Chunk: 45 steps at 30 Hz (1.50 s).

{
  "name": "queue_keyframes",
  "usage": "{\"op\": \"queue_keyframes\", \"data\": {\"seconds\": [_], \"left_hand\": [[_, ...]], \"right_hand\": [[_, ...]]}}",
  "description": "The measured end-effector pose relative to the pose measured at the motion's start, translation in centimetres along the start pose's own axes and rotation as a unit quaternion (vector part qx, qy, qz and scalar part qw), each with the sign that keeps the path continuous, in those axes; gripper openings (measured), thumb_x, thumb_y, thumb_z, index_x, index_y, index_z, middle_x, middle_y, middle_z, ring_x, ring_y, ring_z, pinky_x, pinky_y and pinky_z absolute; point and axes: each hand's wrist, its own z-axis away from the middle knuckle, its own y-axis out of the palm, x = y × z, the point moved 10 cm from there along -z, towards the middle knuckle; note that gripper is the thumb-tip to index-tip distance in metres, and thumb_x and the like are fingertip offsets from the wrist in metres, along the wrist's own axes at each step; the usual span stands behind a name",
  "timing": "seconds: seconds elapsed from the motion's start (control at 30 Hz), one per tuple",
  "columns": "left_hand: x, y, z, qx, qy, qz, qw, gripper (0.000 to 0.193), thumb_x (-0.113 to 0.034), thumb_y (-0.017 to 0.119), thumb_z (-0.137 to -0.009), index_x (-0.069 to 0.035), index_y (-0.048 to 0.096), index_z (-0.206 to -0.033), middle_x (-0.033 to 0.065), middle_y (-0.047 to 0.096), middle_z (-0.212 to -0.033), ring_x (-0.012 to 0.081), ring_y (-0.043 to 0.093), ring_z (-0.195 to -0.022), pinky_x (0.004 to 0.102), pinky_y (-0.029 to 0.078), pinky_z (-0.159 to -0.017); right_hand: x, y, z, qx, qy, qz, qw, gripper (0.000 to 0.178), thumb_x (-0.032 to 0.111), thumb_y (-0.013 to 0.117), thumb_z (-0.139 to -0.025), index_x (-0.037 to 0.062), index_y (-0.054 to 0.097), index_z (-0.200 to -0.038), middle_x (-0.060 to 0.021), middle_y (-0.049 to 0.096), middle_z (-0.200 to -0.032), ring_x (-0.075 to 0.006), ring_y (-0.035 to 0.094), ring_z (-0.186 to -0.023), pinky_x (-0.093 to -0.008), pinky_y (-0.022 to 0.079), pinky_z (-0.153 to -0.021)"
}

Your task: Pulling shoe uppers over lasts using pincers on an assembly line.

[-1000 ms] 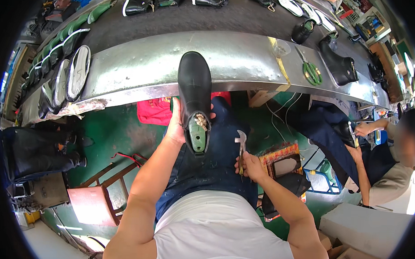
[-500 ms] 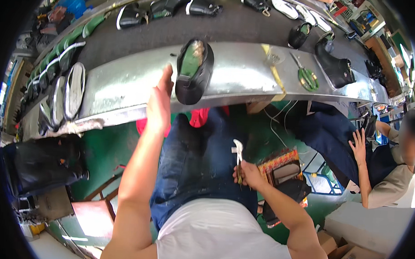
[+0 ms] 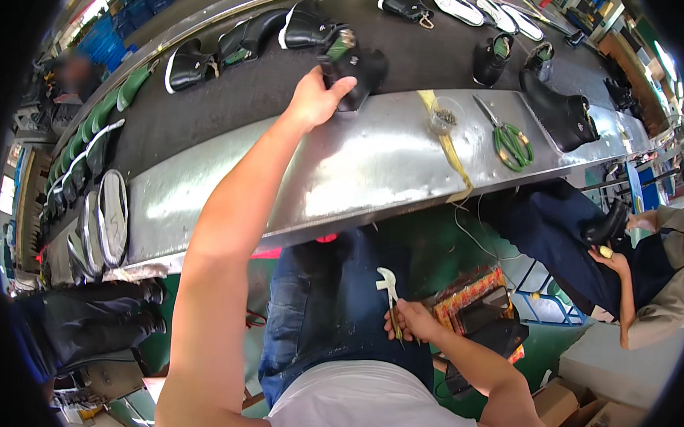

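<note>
My left hand (image 3: 316,100) reaches out over the bench and grips a black shoe (image 3: 362,73) with a greenish insert in its opening. Its thumb lies along the near side, while the other fingers are partly hidden. The shoe is slightly blurred, at the far edge of the metal strip. Over my lap, my right hand (image 3: 412,321) is closed round the handles of lasting pliers (image 3: 388,281), their pale, hammer-like head pointing up and away from me.
On the metal bench top (image 3: 230,172) are green-handled scissors (image 3: 507,136), a clear dish of small pieces (image 3: 443,119) and a tall black boot (image 3: 560,112). More black shoes (image 3: 189,67) line the dark belt. A co-worker's hand (image 3: 615,264) is at the right.
My left hand, open beside the shoe before, now grips it, and the shoe stands farther back on the bench. My right hand still holds the pliers. The view has shifted slightly.
</note>
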Motion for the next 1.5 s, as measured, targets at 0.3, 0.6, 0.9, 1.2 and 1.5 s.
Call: {"op": "queue_keyframes", "data": {"seconds": [0.3, 0.6, 0.9, 1.2, 1.5], "left_hand": [[4.5, 1.6, -12.2, 0.032, -0.006, 0.063, 0.997, 0.060, -0.001, 0.052, -0.076, 0.005, 0.049, -0.136, 0.0240, 0.056, -0.135, 0.0338, 0.054, -0.126, 0.0359, 0.041, -0.104], [18.6, -6.1, -20.6, -0.182, -0.257, 0.123, 0.941, 0.067, -0.040, 0.077, -0.083, 0.008, 0.057, -0.126, 0.0232, 0.059, -0.130, 0.0297, 0.053, -0.125, 0.0383, 0.041, -0.103], [12.1, -7.8, -13.2, -0.127, -0.256, 0.331, 0.899, 0.036, -0.023, 0.069, -0.091, 0.003, 0.059, -0.114, 0.0136, 0.057, -0.120, 0.0303, 0.055, -0.107, 0.0586, 0.045, -0.098], [1.0, -13.2, 11.7, -0.088, -0.017, 0.198, 0.976, 0.025, -0.018, 0.067, -0.093, -0.001, 0.062, -0.110, 0.0094, 0.066, -0.104, 0.0256, 0.063, -0.102, 0.0459, 0.055, -0.087], [0.9, -17.5, 16.7, 0.089, -0.113, -0.331, 0.933, 0.118, -0.043, 0.086, -0.063, -0.003, 0.022, -0.154, 0.0286, 0.025, -0.156, 0.0403, 0.038, -0.140, 0.0420, 0.035, -0.113]], "right_hand": [[2.3, -1.4, -1.5, 0.018, 0.014, -0.059, 0.998, 0.060, 0.050, 0.028, -0.105, -0.0021, 0.056, -0.112, -0.0134, 0.069, -0.092, -0.0181, 0.070, -0.074, -0.0228, 0.042, -0.042], [3.9, -0.5, -2.5, 0.061, 0.044, -0.105, 0.992, 0.060, 0.050, 0.027, -0.106, -0.0026, 0.054, -0.114, -0.0137, 0.068, -0.094, -0.0197, 0.071, -0.078, -0.0225, 0.042, -0.041], [3.4, 0.3, -1.9, 0.052, 0.043, -0.072, 0.995, 0.061, 0.051, 0.024, -0.105, -0.0015, 0.055, -0.113, -0.0136, 0.069, -0.095, -0.0194, 0.071, -0.077, -0.0228, 0.042, -0.042], [-0.2, 0.8, -0.8, 0.024, 0.034, -0.015, 0.999, 0.065, 0.053, 0.022, -0.104, -0.0016, 0.056, -0.110, -0.0138, 0.068, -0.091, -0.0212, 0.070, -0.074, -0.0240, 0.044, -0.042], [-0.4, 0.7, 0.0, -0.024, -0.019, 0.004, 1.000, 0.063, 0.057, 0.025, -0.103, 0.0019, 0.057, -0.106, -0.0115, 0.068, -0.088, -0.0200, 0.069, -0.072, -0.0248, 0.042, -0.043]]}}
